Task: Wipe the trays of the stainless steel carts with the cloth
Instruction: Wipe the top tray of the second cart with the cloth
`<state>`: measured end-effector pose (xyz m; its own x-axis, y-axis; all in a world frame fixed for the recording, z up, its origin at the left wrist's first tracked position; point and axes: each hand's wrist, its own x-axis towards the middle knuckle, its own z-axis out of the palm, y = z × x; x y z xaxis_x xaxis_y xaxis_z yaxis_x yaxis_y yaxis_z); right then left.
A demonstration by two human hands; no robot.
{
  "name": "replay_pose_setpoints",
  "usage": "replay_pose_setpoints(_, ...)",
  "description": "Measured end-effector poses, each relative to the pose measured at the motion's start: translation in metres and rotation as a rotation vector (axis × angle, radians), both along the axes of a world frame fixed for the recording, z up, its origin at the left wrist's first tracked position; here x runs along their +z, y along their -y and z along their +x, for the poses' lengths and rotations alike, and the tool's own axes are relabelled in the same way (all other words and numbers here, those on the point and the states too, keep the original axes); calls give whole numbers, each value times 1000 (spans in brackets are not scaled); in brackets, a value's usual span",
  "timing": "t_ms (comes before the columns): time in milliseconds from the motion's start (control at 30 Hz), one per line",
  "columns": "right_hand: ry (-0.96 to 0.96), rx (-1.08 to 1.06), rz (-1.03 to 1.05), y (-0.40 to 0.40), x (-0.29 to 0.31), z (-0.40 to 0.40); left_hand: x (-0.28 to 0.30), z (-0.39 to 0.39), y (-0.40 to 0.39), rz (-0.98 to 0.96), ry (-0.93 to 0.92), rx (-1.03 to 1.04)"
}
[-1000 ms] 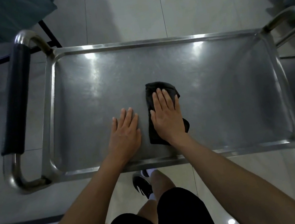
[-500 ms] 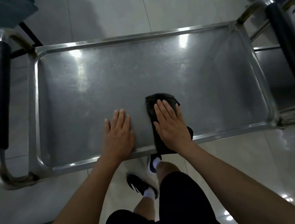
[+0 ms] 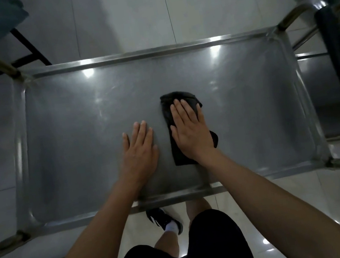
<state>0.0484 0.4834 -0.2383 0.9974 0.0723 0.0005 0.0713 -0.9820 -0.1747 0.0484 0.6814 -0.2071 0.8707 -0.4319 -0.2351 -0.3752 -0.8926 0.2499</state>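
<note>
The steel tray (image 3: 55, 148) holds just a dark cloth (image 3: 182, 102), right of centre. The right hand (image 3: 190, 128) presses flat on it, fingers together, while the left hand (image 3: 139, 147) lies palm-down beside it on bare metal, fingers extended.

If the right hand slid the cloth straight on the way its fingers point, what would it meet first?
Bare tray floor, then probably the far rim. The right hand lies flat on the black cloth, fingers pointing away from the person and slightly left, and nothing stands on the tray in that line.
</note>
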Motion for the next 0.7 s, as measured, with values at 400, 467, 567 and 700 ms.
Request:
replay_pose_setpoints(400, -43, 85, -3, 28, 3, 110, 3, 61, 43, 63, -16, 62)
replay_pose_setpoints(467, -43, 93, -6, 30, 3, 129, 3, 64, 49, 67, -16, 83)
replay_pose_setpoints(567, -66, 112, -9, 36, 3, 159, 2, 64, 55, 53, -15, 112)
replay_pose_setpoints(700, -63, 99, 4, 51, 2, 183, 3, 64, 60, 49, -25, 152)
